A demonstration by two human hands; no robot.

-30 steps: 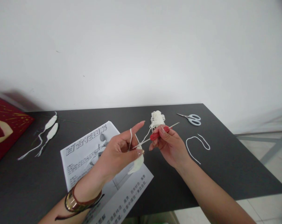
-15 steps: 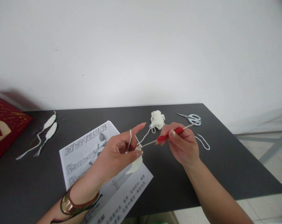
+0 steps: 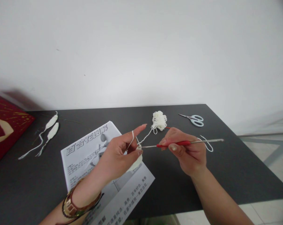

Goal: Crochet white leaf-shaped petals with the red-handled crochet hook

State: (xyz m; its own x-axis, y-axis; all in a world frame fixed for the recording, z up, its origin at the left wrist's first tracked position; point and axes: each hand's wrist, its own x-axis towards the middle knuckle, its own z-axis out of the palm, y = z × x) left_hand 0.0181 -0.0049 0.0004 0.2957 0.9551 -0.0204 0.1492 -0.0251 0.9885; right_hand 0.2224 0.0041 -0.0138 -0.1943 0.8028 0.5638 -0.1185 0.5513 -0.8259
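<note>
Between thumb and fingers, my left hand (image 3: 122,153) pinches a small white crochet piece (image 3: 136,163), mostly hidden behind the thumb. White yarn loops over its raised index finger and runs back to a loose yarn bundle (image 3: 159,120). My right hand (image 3: 186,150) is closed around the red grip of a crochet hook (image 3: 182,143). The hook's thin metal tip reaches into the top of the crochet piece at my left thumb; its other end sticks out to the right.
Printed sheets (image 3: 85,150) lie under my left arm on the dark table (image 3: 230,168). Two white crocheted petals (image 3: 52,131) with yarn tails are at the left, beside a red box (image 3: 10,125). Scissors (image 3: 196,120) and a yarn scrap (image 3: 210,146) lie at the right.
My right hand has turned, so the hook has swung from slanting upward to nearly level, its rear end lower. My left hand keeps its pinch on the crochet piece.
</note>
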